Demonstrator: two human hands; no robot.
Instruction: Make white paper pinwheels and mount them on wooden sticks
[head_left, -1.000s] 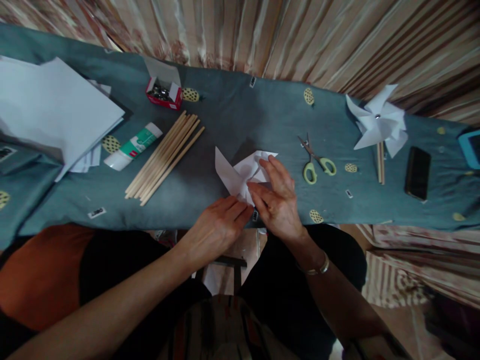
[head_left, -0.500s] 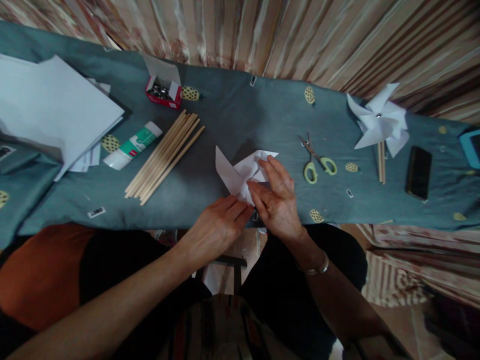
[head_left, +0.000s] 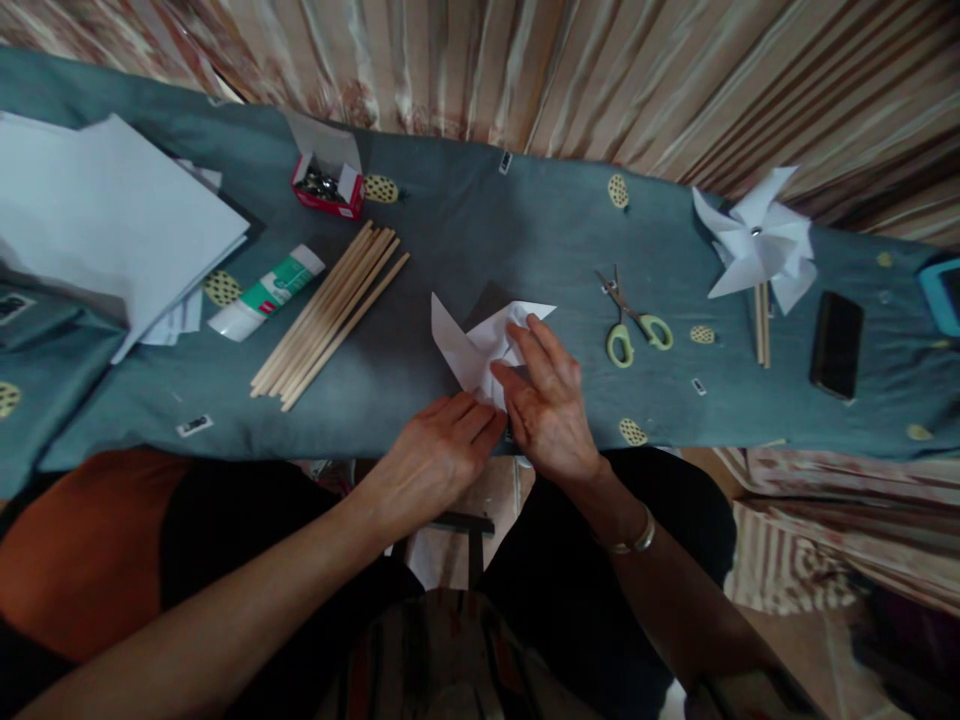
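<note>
A white paper pinwheel [head_left: 472, 352] with folded blades lies near the table's front edge, between my hands. My left hand [head_left: 442, 445] has its fingers closed on the pinwheel's near edge; the fingertips partly cover the paper. Over the right part of it rests my right hand [head_left: 547, 395], thumb near the centre and fingers bent on the folded blades. What lies under the right fingers is hidden. To the right of the hands are scissors [head_left: 634, 318] with green handles, blades partly apart. Several wooden sticks [head_left: 330, 315] lie to the left.
A glue tube [head_left: 268, 292] and an open red box [head_left: 328, 190] of small metal pieces lie left of centre. Paper sheets [head_left: 120, 220] cover the far left. At right are a finished-looking pinwheel [head_left: 757, 235] on sticks, a black phone [head_left: 837, 345] and a blue-edged device [head_left: 941, 298].
My right hand has shifted slightly left over the pinwheel, its fingers a little further onto the paper. The left hand and the objects on the table look the same.
</note>
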